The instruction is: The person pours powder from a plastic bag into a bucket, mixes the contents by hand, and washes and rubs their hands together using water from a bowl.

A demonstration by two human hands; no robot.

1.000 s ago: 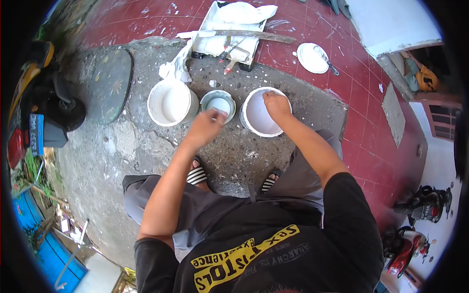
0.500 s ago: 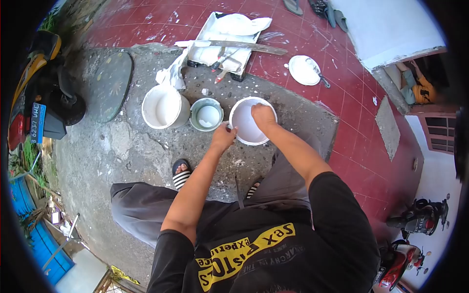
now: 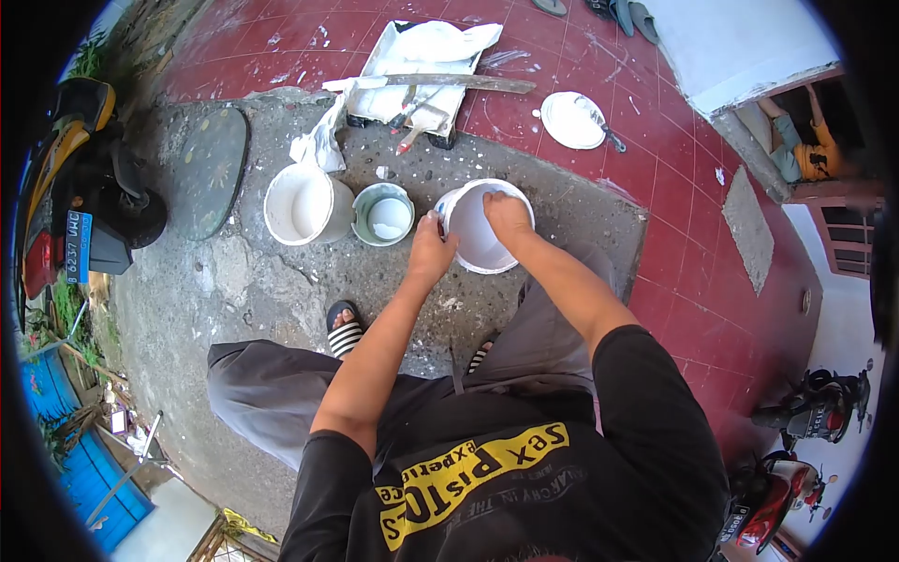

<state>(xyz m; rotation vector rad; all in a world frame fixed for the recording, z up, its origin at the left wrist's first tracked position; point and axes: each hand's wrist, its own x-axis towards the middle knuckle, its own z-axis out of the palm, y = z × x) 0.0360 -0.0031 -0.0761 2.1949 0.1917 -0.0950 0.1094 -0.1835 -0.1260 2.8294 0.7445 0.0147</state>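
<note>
Left hand (image 3: 433, 255) moved against rightmost bucket (image 3: 485, 269), half-cupped; right hand (image 3: 508, 217) curled over mouth; holds unclear.

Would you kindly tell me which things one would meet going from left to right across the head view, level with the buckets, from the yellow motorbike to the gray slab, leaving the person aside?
Yellow motorbike → mat → left bucket → small bucket → right bucket → gray slab.
</note>
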